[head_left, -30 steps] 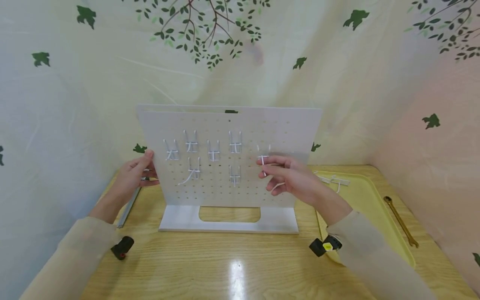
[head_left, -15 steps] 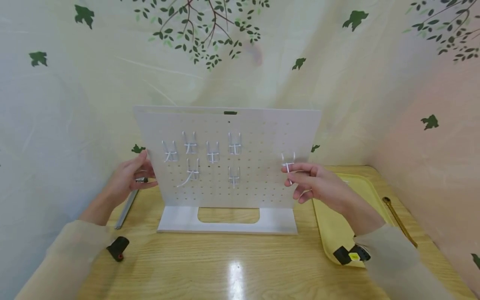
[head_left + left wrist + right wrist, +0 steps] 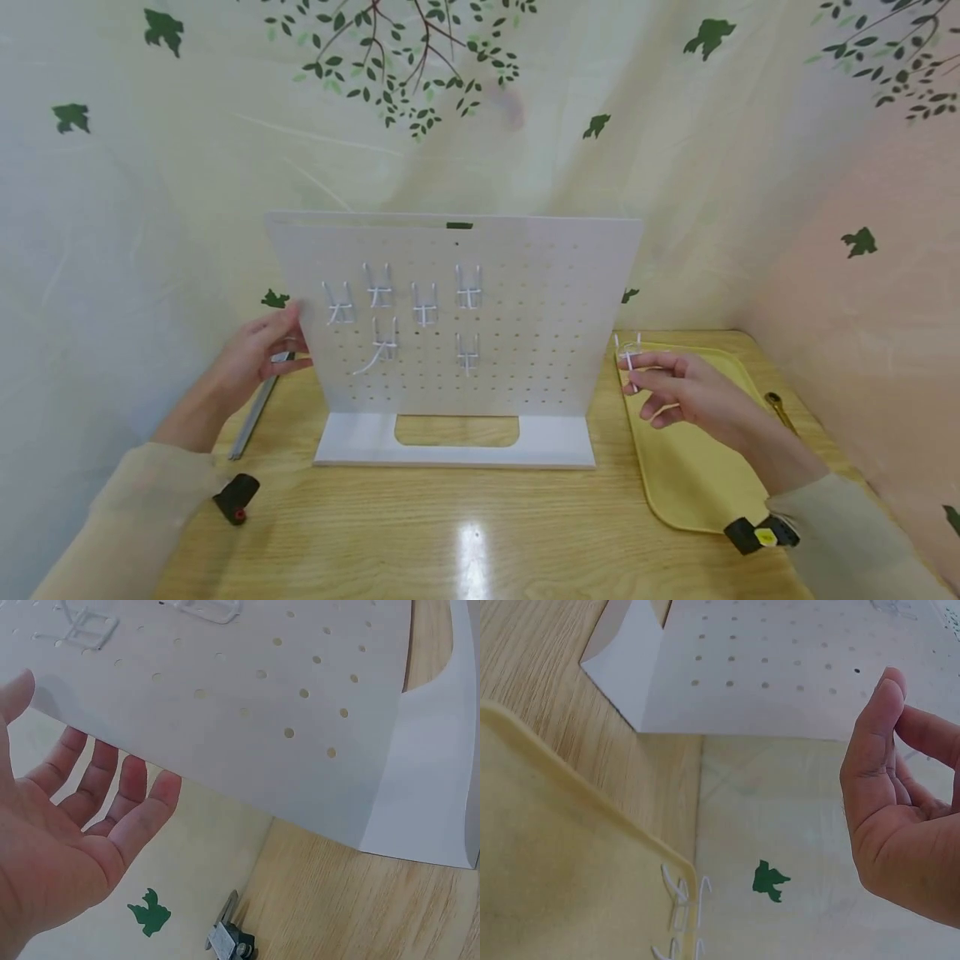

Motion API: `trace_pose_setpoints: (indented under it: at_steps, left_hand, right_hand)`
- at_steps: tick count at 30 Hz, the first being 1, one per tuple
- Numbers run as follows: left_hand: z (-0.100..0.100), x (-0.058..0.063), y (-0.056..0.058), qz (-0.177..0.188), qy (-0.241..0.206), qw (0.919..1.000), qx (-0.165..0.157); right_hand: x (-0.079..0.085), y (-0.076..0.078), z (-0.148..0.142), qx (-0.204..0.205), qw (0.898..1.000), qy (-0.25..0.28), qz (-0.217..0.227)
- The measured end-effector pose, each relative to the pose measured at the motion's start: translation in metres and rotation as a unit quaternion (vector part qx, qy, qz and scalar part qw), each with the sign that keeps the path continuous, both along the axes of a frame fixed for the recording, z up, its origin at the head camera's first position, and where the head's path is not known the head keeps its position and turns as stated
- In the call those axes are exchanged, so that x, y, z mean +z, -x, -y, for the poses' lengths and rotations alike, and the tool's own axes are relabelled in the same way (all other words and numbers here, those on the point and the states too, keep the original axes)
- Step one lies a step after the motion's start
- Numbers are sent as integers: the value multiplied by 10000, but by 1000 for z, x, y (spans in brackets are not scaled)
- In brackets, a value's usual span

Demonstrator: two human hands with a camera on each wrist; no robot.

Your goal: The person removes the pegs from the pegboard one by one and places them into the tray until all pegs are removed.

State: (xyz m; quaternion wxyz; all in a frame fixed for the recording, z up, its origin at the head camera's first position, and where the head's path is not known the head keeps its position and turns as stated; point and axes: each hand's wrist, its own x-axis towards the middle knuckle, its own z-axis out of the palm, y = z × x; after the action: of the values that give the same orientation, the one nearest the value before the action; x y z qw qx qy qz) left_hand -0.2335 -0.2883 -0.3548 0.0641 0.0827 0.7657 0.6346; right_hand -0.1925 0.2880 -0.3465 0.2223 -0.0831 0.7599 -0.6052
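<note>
A white pegboard [image 3: 525,350] stands upright on its white base [image 3: 352,437], with several white wire hooks [image 3: 423,312] fixed in its left and middle holes. My left hand [image 3: 247,358] holds the board's left edge, thumb at the front face and fingers behind, as the left wrist view shows the fingers [image 3: 150,810] reaching past the edge. Off the board's right side, my right hand [image 3: 697,392] pinches a white two-pronged hook [image 3: 631,367] by its stem, prongs up, over the tray's far left corner. In the right wrist view the hook is hidden behind the fingers.
A yellow tray [image 3: 690,492] lies on the wooden table [image 3: 405,533] at the right. White hooks [image 3: 679,907] lie at its far rim. A gold wrench [image 3: 780,408] is beyond its right side. A grey metal bar [image 3: 255,421] lies left of the board.
My right hand has moved right and down, away from the board's front, carrying the hook to over the tray. The left hand has stayed at the board's edge.
</note>
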Motion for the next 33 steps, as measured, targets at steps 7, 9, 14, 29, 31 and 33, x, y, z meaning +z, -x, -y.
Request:
trace_pose_setpoints:
  at_steps: [7, 9, 14, 29, 31, 33]
  left_hand:
    - [0, -6, 1, -113, -162, 9992, 346]
    - [0, -8, 1, -132, -265, 9988, 394]
    - [-1, -8, 1, -97, -430, 9976, 525]
    - [-4, -9, 2, -79, -293, 9971, 693]
    - [-4, -9, 2, -70, -207, 9970, 749]
    - [-4, -8, 2, -57, -70, 9971, 752]
  right_hand:
    - [-14, 1, -18, -36, 9998, -98, 162]
    - [-19, 1, -22, -64, 9996, -135, 247]
    - [-28, 2, -31, -186, 9992, -106, 323]
    - [-60, 20, -82, -1076, 9931, 252, 396]
    - [-63, 24, -90, -1313, 9894, 383, 483]
    - [-68, 27, -99, -1532, 9849, 549, 585]
